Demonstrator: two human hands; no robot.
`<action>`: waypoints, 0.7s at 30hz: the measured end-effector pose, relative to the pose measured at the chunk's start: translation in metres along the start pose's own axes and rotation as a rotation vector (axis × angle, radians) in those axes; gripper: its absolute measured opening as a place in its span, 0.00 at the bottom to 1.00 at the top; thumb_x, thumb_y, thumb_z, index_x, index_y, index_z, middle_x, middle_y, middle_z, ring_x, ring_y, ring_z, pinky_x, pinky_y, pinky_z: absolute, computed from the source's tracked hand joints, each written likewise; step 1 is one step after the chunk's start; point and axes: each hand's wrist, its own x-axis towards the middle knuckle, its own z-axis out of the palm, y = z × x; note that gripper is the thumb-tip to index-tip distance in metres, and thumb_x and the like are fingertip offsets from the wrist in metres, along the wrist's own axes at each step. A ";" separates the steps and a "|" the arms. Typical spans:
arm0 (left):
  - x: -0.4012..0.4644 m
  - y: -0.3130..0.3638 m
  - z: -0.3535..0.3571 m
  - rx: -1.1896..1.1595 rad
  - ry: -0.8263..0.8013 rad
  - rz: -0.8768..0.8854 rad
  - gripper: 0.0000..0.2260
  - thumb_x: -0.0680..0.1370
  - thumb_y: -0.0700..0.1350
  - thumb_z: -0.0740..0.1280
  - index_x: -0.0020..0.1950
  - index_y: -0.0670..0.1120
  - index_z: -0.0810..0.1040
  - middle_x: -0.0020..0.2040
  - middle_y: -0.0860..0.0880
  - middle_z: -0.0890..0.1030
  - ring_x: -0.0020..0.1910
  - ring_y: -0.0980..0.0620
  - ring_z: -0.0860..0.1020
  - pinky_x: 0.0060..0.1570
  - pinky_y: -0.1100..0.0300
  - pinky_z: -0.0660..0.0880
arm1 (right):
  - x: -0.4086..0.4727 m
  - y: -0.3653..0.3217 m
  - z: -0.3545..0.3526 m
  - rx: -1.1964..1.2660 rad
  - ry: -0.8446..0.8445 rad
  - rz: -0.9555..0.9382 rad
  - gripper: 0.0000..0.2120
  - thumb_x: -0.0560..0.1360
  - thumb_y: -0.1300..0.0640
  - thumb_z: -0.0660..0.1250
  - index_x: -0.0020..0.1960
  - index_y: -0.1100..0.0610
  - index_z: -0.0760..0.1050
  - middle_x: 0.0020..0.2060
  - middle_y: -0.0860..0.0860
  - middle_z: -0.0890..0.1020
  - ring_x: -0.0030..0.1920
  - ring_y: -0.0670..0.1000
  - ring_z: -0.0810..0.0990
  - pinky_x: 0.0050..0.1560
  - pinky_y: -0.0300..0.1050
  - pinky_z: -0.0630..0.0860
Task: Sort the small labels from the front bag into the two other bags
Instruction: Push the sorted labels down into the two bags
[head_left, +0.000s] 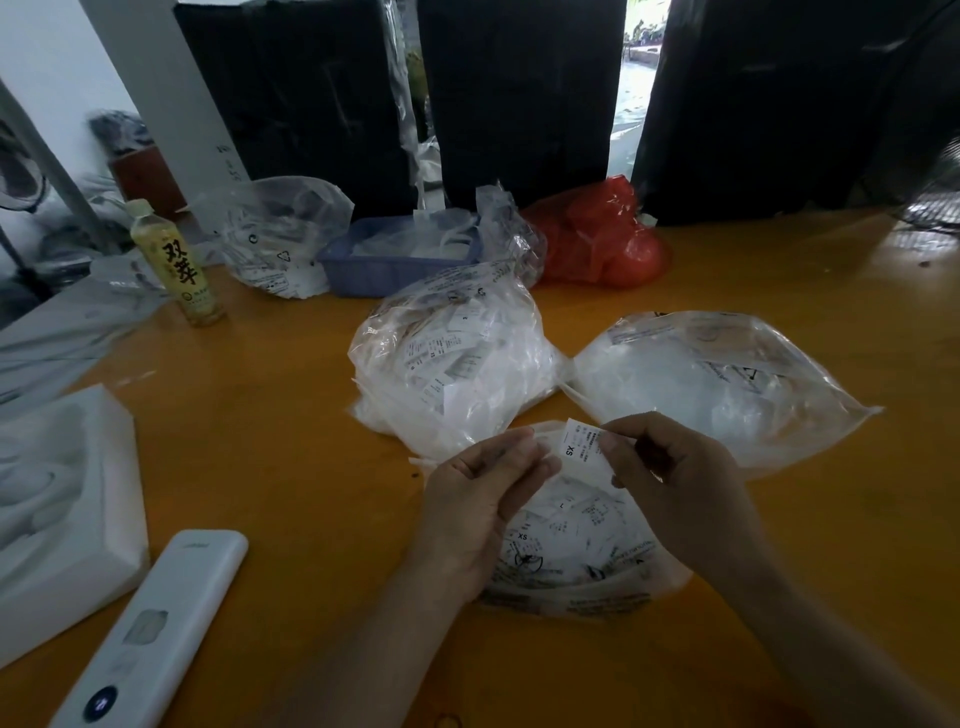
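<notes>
Foam tray (111, 467), white, at far left edge of orange table (291, 415); white remote-like device (156, 629) lying just in front of tray, near bottom left. Tea bottle (176, 265) upright further back, with clear bag (283, 234) and blue basket (384, 265) of white strips to its right. Middle bag (452, 364), clear plastic, stuffed with white labels, at table centre. Left hand (478, 509) below it, palm turned inward, fingers loosely curled, fingertips meeting left edge of small label (579, 447) (exact contact partly blurred). Label marked "XS", held above front bag (571, 561), between both hands. Front bag flat on table nearest the person, open, holding more printed labels, partly hidden by both hands. Right hand (670, 467) pinching right edge of label between thumb and forefinger, remaining fingers curled in. Right bag (727, 384), clear plastic, contents pale and indistinct, beside middle bag and touching it. Red bag (602, 239) behind, near dark bundles (519, 93) at table's back edge.
</notes>
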 end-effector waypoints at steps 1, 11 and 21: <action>0.000 0.000 0.001 0.005 -0.004 -0.002 0.11 0.69 0.38 0.79 0.50 0.37 0.88 0.52 0.34 0.86 0.49 0.41 0.88 0.45 0.61 0.84 | -0.001 0.000 0.000 -0.011 0.000 -0.020 0.06 0.79 0.54 0.69 0.50 0.41 0.78 0.35 0.37 0.82 0.40 0.38 0.82 0.37 0.26 0.73; -0.005 0.002 0.004 0.224 0.019 0.031 0.17 0.61 0.51 0.83 0.46 0.47 0.90 0.52 0.41 0.88 0.50 0.46 0.88 0.32 0.65 0.80 | -0.004 0.000 0.003 -0.117 0.003 -0.138 0.04 0.77 0.59 0.72 0.50 0.51 0.82 0.38 0.33 0.77 0.43 0.38 0.79 0.41 0.24 0.71; -0.007 -0.003 0.004 0.360 0.017 0.099 0.14 0.68 0.49 0.81 0.51 0.47 0.88 0.50 0.44 0.89 0.49 0.46 0.88 0.36 0.63 0.81 | -0.005 -0.001 0.004 -0.130 -0.042 -0.097 0.04 0.77 0.57 0.72 0.49 0.49 0.81 0.37 0.35 0.77 0.44 0.41 0.79 0.42 0.28 0.73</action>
